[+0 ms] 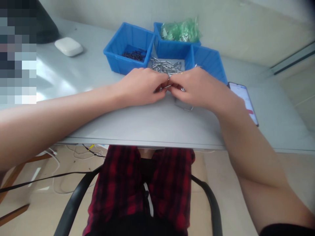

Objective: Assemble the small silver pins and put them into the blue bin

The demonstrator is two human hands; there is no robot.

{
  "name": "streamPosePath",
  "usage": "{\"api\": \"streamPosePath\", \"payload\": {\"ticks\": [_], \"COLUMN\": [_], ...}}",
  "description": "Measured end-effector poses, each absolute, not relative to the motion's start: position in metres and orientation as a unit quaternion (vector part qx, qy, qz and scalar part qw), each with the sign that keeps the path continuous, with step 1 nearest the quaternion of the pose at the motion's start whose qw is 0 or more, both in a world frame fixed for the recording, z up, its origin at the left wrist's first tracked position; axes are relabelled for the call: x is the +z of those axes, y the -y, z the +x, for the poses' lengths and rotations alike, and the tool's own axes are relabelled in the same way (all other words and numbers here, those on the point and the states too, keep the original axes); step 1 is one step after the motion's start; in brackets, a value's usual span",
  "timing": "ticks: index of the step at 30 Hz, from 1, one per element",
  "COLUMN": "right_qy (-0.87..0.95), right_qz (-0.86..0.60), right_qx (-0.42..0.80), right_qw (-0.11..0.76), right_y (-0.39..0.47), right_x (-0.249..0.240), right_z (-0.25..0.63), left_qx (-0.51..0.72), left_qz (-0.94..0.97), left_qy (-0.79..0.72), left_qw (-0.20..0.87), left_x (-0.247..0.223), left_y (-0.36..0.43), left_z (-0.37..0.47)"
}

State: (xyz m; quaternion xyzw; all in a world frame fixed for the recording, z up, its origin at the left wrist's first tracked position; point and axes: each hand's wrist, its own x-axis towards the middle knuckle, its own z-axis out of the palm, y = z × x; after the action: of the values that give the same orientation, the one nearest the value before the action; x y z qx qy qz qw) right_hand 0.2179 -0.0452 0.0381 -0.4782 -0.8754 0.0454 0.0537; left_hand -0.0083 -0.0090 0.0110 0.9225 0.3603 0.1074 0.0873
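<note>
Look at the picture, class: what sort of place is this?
Probably a small assembly or sorting workstation at a desk. Blue bins hold dark screws and green bagged parts, and both hands work small metal pins on the grey tabletop.

Both forearms are bare, with no sleeves. Red-and-black plaid shorts (137,183) cover the lap. No rings show.

Left hand (141,86) and right hand (194,88) meeting fingertip to fingertip over grey table (137,121), pinching a small metal pin (168,86) between them. Just beyond, a heap of silver pins (165,65). Farther off, three blue bins (128,46): dark screws (135,54) far left, green bags (181,31) behind. Phone (243,100) right, white case (68,46) far left.
</note>
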Motion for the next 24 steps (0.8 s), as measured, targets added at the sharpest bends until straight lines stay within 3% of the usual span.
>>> {"api": "streamPosePath", "payload": {"ticks": [19,24], "right_qy": [0.853,0.865], "right_qz": [-0.520,-0.502], "right_qx": [0.021,0.027], "right_qw": [-0.030,0.008], "right_y": [0.052,0.049], "right_x": [0.049,0.044], "right_z": [0.203,0.211], "left_qx": [0.089,0.097], "left_qz": [0.938,0.938], "left_qy": [-0.330,-0.327], "left_qw": [0.057,0.066], "left_x": [0.010,0.007], "left_y": [0.011,0.010], "left_z": [-0.008,-0.009]}}
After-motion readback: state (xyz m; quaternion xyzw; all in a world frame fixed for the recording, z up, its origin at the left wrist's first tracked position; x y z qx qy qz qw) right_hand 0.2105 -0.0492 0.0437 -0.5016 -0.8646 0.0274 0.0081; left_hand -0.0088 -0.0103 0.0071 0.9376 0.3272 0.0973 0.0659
